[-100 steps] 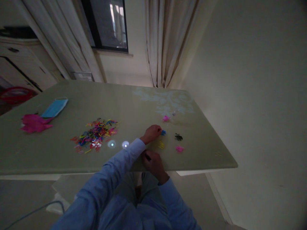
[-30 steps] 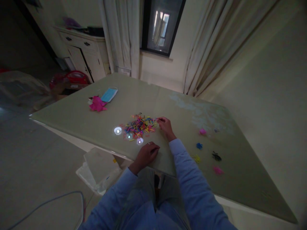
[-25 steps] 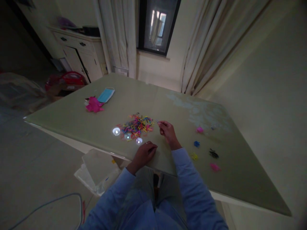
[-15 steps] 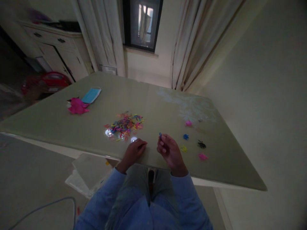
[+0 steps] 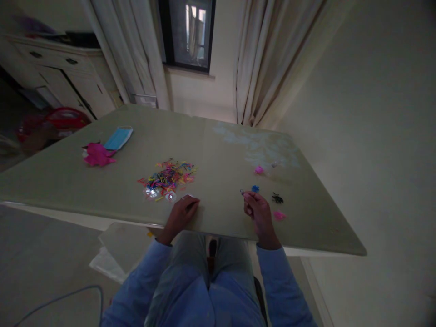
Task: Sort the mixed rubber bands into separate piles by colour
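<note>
My right hand (image 5: 259,213) pinches a small blue loop (image 5: 242,192) between thumb and fingertips, just above the table. Beyond its fingers lies a little blue cluster (image 5: 255,188) of similar pieces. To its right are a black cluster (image 5: 277,198) and a pink cluster (image 5: 279,215). Another pink cluster (image 5: 259,170) sits farther back. The yellow cluster is hidden behind my right hand. My left hand (image 5: 182,213) rests near the table's front edge, fingers curled together, with nothing visible in them. Beside it spreads a mixed pile of small coloured loops (image 5: 168,176).
The greenish table (image 5: 218,150) extends to a far edge near the curtains. At the left lie a blue face mask (image 5: 118,138) and crumpled bright pink material (image 5: 98,154). A wall (image 5: 384,136) stands close on the right.
My right hand has moved right with the blue loop, toward the sorted clusters, and now covers the yellow one. My left hand stays by the pile. The view has shifted slightly.
</note>
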{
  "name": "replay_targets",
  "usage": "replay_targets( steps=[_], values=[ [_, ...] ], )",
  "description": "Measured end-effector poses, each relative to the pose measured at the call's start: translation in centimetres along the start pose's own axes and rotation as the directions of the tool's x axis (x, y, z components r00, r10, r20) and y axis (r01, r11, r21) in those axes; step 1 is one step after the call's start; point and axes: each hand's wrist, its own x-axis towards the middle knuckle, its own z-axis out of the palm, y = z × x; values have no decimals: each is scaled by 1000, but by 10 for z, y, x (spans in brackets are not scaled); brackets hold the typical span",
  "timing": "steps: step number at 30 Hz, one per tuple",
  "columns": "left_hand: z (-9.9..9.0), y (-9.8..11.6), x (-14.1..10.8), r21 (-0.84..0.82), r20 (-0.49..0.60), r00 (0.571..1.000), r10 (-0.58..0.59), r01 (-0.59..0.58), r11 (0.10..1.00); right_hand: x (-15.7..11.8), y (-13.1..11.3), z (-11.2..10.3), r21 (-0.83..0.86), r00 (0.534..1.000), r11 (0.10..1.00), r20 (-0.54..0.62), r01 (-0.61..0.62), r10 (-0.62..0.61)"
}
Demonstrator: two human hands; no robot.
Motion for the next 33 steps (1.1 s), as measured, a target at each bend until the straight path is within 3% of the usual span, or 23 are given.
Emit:
replay_targets(
  steps=[3,6,10,13,17,22,28,33],
  values=[
    [0,1,0,9,7,1000,6,-7,1000,28,0,-37,-422,966,897,-147,132,-212],
    [0,0,0,17,-4,1000,0,0,1000,51,-1,-67,-754,930,642,-125,138,-347],
    [1,0,0,21,-15,1000,-4,5,1000,65,0,-84,-938,945,327,6,119,-328],
    [1,0,1,30,-25,1000,-3,4,1000,67,3,-86,-961,958,237,73,142,-278],
    [2,0,0,32,-40,999,7,-6,999,66,3,-86,-963,960,235,64,131,-272],
    [2,-1,0,37,-43,999,23,-21,999,43,2,-76,-927,935,316,89,204,-342],
    [2,1,0,30,-32,999,8,-7,1000,-4,22,-24,-792,910,473,247,387,-332],
    [2,1,-1,23,1,1000,-25,25,999,-14,45,15,-691,861,519,457,503,-226]
  ],
)
